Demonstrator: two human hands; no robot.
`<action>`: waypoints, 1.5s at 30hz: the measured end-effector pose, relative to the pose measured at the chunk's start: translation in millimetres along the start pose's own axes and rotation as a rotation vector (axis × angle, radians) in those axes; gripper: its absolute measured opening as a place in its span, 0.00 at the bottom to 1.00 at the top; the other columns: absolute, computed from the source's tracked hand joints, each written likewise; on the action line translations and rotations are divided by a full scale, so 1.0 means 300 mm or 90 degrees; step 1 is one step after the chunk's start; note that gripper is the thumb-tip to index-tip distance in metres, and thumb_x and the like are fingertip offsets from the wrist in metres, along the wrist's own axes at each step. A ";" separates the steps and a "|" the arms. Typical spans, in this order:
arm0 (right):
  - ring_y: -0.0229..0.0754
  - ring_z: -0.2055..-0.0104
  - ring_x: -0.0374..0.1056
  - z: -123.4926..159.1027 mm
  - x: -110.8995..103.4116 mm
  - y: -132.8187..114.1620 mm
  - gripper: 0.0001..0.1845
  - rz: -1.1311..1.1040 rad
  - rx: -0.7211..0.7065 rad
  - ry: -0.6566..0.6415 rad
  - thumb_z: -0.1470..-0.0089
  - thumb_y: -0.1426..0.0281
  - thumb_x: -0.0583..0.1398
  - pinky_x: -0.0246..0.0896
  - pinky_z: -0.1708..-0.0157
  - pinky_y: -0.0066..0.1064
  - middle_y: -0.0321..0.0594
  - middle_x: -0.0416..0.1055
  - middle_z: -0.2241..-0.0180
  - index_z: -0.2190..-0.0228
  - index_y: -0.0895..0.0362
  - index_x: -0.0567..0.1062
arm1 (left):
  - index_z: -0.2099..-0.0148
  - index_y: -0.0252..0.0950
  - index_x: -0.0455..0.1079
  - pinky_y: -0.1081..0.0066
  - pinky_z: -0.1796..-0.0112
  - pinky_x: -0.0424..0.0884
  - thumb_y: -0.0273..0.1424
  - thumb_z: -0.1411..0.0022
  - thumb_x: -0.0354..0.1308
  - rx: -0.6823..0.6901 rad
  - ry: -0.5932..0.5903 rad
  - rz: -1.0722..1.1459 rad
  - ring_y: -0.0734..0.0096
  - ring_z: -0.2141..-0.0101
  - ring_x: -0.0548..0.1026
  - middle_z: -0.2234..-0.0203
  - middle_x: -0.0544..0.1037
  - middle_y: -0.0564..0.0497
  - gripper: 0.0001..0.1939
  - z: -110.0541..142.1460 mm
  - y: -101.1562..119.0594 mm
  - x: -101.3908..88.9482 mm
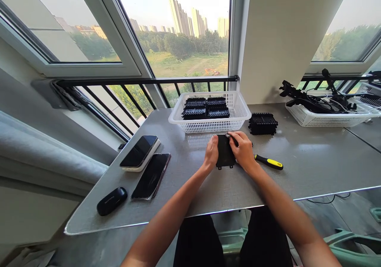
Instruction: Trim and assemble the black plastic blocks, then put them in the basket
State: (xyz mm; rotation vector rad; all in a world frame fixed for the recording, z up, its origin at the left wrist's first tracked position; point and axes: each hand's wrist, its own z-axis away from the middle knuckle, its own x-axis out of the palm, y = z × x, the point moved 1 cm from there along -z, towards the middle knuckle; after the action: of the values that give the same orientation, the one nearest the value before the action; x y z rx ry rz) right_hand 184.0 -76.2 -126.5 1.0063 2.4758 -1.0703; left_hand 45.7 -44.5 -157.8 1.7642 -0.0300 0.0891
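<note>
Grey metal worktop (297, 167) set against a window railing. Near its centre a flat black plastic panel (225, 152) lies between both hands.

Left hand (211, 152): at the panel's 9 o'clock edge, fingers straight and together, pressed flat against the side; bracing it, not wrapped around it.

Right hand (243, 151): at the panel's 3 o'clock edge, fingers curled, tips on the upper right corner, where a small silvery piece (228, 135) sits pinched under them. What the piece is cannot be told at this size.

Screwdriver with a yellow and black handle (268, 162) lies on the worktop at 3 o'clock of the right hand, just beside the wrist, not held.

At 12 o'clock of the panel, close: white basket (238, 118) with four black ribbed parts (205, 108) laid in a block. At 1 o'clock, one more black ribbed part (263, 123) stands alone on the worktop beside the basket.

At 9 o'clock, well apart: two phones (145, 163) face up, and a small black case (112, 200) nearer the edge.

At 2 o'clock, far: second white basket (324, 118) with black cables and gear.
</note>
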 end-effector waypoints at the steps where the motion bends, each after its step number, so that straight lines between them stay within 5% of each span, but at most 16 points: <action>1: 0.47 0.56 0.70 0.001 0.003 0.000 0.16 0.006 -0.003 -0.011 0.38 0.69 0.54 0.68 0.52 0.41 0.44 0.73 0.59 0.53 0.53 0.77 | 0.62 0.36 0.70 0.68 0.57 0.68 0.51 0.36 0.47 0.008 -0.006 -0.021 0.67 0.62 0.72 0.64 0.76 0.48 0.24 0.003 -0.002 0.003; 5: 0.47 0.56 0.70 0.004 0.016 -0.011 0.16 0.004 -0.054 -0.064 0.39 0.72 0.54 0.68 0.52 0.41 0.45 0.73 0.59 0.53 0.53 0.77 | 0.69 0.36 0.67 0.69 0.63 0.66 0.52 0.36 0.47 0.042 -0.003 -0.078 0.70 0.68 0.68 0.72 0.72 0.51 0.25 0.007 -0.005 0.005; 10: 0.46 0.57 0.70 0.009 0.024 -0.034 0.15 0.014 -0.131 -0.145 0.40 0.75 0.55 0.69 0.54 0.39 0.45 0.72 0.60 0.56 0.54 0.78 | 0.65 0.36 0.70 0.69 0.62 0.67 0.56 0.39 0.49 0.013 0.024 0.012 0.69 0.67 0.70 0.70 0.74 0.50 0.27 -0.011 -0.012 -0.002; 20: 0.40 0.65 0.70 0.035 0.030 -0.073 0.09 -0.044 -0.325 -0.338 0.44 0.78 0.59 0.67 0.64 0.30 0.42 0.73 0.66 0.64 0.57 0.78 | 0.62 0.35 0.71 0.68 0.58 0.71 0.55 0.41 0.53 -0.083 0.192 0.143 0.65 0.62 0.76 0.65 0.78 0.47 0.26 -0.100 -0.006 -0.114; 23: 0.39 0.66 0.70 0.031 0.019 -0.073 0.11 -0.087 -0.309 -0.279 0.46 0.78 0.58 0.68 0.64 0.30 0.41 0.73 0.66 0.64 0.56 0.78 | 0.60 0.36 0.72 0.67 0.56 0.72 0.52 0.38 0.51 -0.088 0.192 0.150 0.65 0.61 0.77 0.64 0.79 0.46 0.24 -0.100 0.001 -0.119; 30: 0.42 0.59 0.71 0.003 -0.010 -0.038 0.15 -0.065 -0.042 0.010 0.40 0.72 0.55 0.68 0.55 0.35 0.42 0.73 0.61 0.56 0.52 0.78 | 0.57 0.35 0.72 0.66 0.53 0.69 0.53 0.39 0.51 -0.036 0.069 0.097 0.64 0.57 0.75 0.61 0.78 0.46 0.26 -0.046 0.007 -0.047; 39: 0.47 0.56 0.69 0.005 0.009 -0.014 0.17 -0.013 -0.028 -0.048 0.39 0.72 0.54 0.68 0.53 0.41 0.46 0.72 0.59 0.52 0.54 0.77 | 0.61 0.36 0.73 0.63 0.53 0.68 0.59 0.39 0.43 -0.026 -0.019 -0.041 0.61 0.58 0.73 0.64 0.77 0.46 0.32 0.050 -0.001 0.027; 45: 0.46 0.56 0.69 0.005 0.015 -0.036 0.15 -0.026 -0.107 -0.092 0.39 0.73 0.55 0.68 0.54 0.40 0.46 0.72 0.59 0.54 0.53 0.78 | 0.61 0.36 0.73 0.65 0.54 0.70 0.61 0.40 0.42 -0.053 -0.039 0.082 0.61 0.57 0.75 0.66 0.77 0.46 0.34 0.052 0.001 0.046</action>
State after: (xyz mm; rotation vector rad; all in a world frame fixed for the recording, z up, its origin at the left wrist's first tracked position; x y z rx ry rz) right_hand 173.2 -80.4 -124.0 0.8042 2.4303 -0.8957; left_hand 60.2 -59.4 -159.5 1.6802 -0.1900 0.1257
